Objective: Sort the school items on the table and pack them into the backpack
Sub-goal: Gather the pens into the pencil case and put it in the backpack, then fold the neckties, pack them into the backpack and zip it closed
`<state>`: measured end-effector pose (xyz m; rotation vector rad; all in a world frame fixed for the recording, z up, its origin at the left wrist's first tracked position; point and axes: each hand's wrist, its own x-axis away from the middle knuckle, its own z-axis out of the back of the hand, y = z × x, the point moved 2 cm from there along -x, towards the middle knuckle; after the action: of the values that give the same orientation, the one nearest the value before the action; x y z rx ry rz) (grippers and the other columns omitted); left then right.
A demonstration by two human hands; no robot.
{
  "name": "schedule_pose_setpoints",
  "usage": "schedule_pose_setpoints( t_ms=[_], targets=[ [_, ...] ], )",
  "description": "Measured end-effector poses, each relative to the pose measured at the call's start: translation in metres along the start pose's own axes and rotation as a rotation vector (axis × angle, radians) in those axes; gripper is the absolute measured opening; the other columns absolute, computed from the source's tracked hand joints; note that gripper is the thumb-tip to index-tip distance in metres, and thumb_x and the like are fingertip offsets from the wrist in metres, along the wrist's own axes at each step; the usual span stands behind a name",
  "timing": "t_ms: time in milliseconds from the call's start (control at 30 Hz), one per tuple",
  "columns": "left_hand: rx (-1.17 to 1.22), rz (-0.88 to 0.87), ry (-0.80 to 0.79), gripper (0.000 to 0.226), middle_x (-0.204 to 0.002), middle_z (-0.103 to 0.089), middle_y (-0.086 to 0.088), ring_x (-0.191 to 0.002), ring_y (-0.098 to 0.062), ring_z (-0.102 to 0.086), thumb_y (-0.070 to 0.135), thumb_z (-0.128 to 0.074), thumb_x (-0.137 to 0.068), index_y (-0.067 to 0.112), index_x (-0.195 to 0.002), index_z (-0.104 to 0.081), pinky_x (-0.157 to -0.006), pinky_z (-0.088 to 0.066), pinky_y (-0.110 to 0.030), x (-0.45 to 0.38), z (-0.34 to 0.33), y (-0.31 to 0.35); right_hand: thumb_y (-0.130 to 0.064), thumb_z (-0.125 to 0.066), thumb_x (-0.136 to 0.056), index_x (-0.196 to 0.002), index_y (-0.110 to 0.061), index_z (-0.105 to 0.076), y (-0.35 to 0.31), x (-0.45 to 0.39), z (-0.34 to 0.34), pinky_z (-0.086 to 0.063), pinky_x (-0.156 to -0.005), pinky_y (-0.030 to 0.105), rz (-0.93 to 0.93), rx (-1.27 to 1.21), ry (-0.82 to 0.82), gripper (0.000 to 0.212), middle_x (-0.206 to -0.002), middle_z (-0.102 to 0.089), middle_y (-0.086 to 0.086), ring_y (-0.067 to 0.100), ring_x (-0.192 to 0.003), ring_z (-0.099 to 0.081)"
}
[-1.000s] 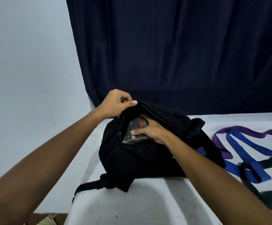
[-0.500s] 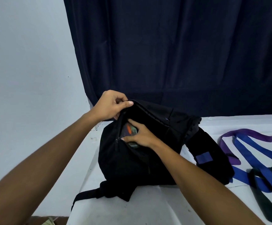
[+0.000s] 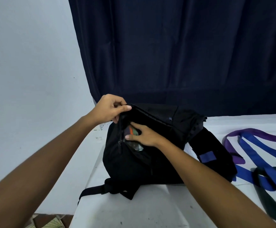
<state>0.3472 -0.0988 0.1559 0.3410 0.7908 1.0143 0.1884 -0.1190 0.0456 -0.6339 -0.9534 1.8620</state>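
Observation:
A black backpack [image 3: 150, 155] lies on the white table [image 3: 134, 209] with its zipped mouth facing me. My left hand [image 3: 111, 108] pinches the upper lip of that mouth and holds it up. My right hand [image 3: 144, 134] grips a clear pouch [image 3: 134, 144] with orange and green things inside, and the pouch sits halfway inside the opening. The inside of the backpack is dark and hidden.
Purple, blue and dark green fabric straps [image 3: 257, 148] lie on the table to the right of the backpack. A backpack strap [image 3: 92, 190] hangs over the table's left edge. A dark curtain [image 3: 183, 55] hangs behind, with a pale wall at left.
My right hand has pushed the pouch deeper and leftward into the backpack opening. My left hand keeps holding the lip, and the backpack has shifted a little.

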Motion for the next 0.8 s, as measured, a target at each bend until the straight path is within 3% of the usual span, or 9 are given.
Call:
schedule_pose_setpoints(
  t_ms=[100,167,233,367,467,533,667,733,800],
  targets=[
    [-0.011,0.008,-0.01,0.02,-0.061,-0.065,-0.018,-0.048,-0.025,-0.065,0.025,-0.069,-0.089,0.007,-0.078,-0.068,-0.049,-0.054,-0.031,0.005,-0.002,0.001,-0.025,-0.057,-0.095,-0.141,-0.02,-0.049,-0.012,0.033,0.002,-0.035,-0.111,0.029,0.066,0.106,0.079,0.047,-0.142,-0.052,0.004,0.021,-0.131,-0.047],
    [-0.034,0.011,-0.037,0.02,-0.062,-0.065,-0.019,-0.05,-0.028,-0.065,0.025,-0.07,-0.088,0.009,-0.078,-0.068,-0.051,-0.056,-0.034,0.006,-0.009,0.004,-0.024,-0.053,-0.096,-0.133,-0.023,-0.057,-0.018,0.071,0.003,-0.047,-0.101,0.035,0.174,0.209,0.117,0.037,-0.127,-0.061,0.003,0.02,-0.117,-0.056],
    [-0.073,0.011,-0.087,0.02,-0.063,-0.065,-0.017,-0.051,-0.024,-0.065,0.027,-0.073,-0.085,0.01,-0.076,-0.067,-0.052,-0.056,-0.034,0.005,-0.02,0.012,-0.022,-0.058,-0.094,-0.128,-0.025,-0.061,-0.022,0.115,0.009,-0.051,-0.091,0.027,0.243,0.18,0.047,0.034,-0.12,-0.065,-0.001,0.011,-0.106,-0.061],
    [-0.187,-0.093,-0.161,0.026,-0.078,-0.067,0.005,-0.067,-0.008,-0.061,0.038,-0.085,-0.07,0.023,-0.085,-0.07,-0.066,-0.051,-0.023,0.004,-0.059,0.046,-0.016,-0.067,-0.089,-0.119,-0.021,-0.067,-0.005,0.185,0.041,-0.049,-0.075,0.014,0.149,0.151,-0.093,0.031,-0.104,-0.07,-0.007,0.005,-0.084,-0.067],
    [-0.168,-0.253,-0.218,0.036,-0.091,-0.064,0.011,-0.082,-0.007,-0.059,0.048,-0.082,-0.069,0.028,-0.096,-0.069,-0.072,-0.049,-0.02,0.005,-0.113,0.085,-0.01,-0.07,-0.086,-0.11,-0.014,-0.071,0.029,0.227,0.083,-0.049,-0.07,0.016,0.043,0.085,0.01,0.025,-0.075,-0.069,-0.016,0.002,-0.071,-0.064],
    [-0.063,-0.349,-0.237,0.037,-0.089,-0.064,0.01,-0.082,-0.006,-0.06,0.052,-0.073,-0.071,0.026,-0.096,-0.07,-0.07,-0.047,-0.015,0.013,-0.156,0.112,-0.011,-0.07,-0.086,-0.106,-0.015,-0.072,0.058,0.255,0.112,-0.049,-0.068,0.015,-0.024,0.099,0.119,0.02,-0.07,-0.067,-0.013,-0.002,-0.067,-0.062],
    [0.109,-0.415,-0.403,0.035,-0.088,-0.065,0.009,-0.084,-0.003,-0.061,0.05,-0.066,-0.075,0.022,-0.095,-0.071,-0.075,-0.05,-0.021,0.036,-0.273,0.159,-0.015,-0.065,-0.088,-0.103,-0.021,-0.072,0.141,0.321,0.174,-0.041,-0.07,0.014,-0.204,0.348,0.384,0.017,-0.089,-0.065,-0.017,-0.005,-0.075,-0.059],
    [0.118,-0.388,-0.511,0.04,-0.098,-0.065,0.009,-0.094,-0.004,-0.058,0.055,-0.062,-0.076,0.024,-0.1,-0.07,-0.088,-0.049,-0.028,0.054,-0.336,0.172,-0.023,-0.06,-0.09,-0.116,-0.021,-0.067,0.185,0.353,0.193,-0.045,-0.083,0.023,-0.331,0.535,0.446,0.027,-0.112,-0.065,-0.006,0.004,-0.099,-0.06],
    [0.049,-0.389,-0.604,0.054,-0.123,-0.06,0.005,-0.121,-0.012,-0.049,0.059,-0.059,-0.078,0.023,-0.118,-0.065,-0.108,-0.036,-0.029,0.07,-0.397,0.184,-0.041,-0.05,-0.092,-0.137,-0.023,-0.051,0.225,0.381,0.199,-0.038,-0.103,0.034,-0.464,0.692,0.381,0.048,-0.144,-0.047,0.005,0.025,-0.133,-0.041]
  ],
)
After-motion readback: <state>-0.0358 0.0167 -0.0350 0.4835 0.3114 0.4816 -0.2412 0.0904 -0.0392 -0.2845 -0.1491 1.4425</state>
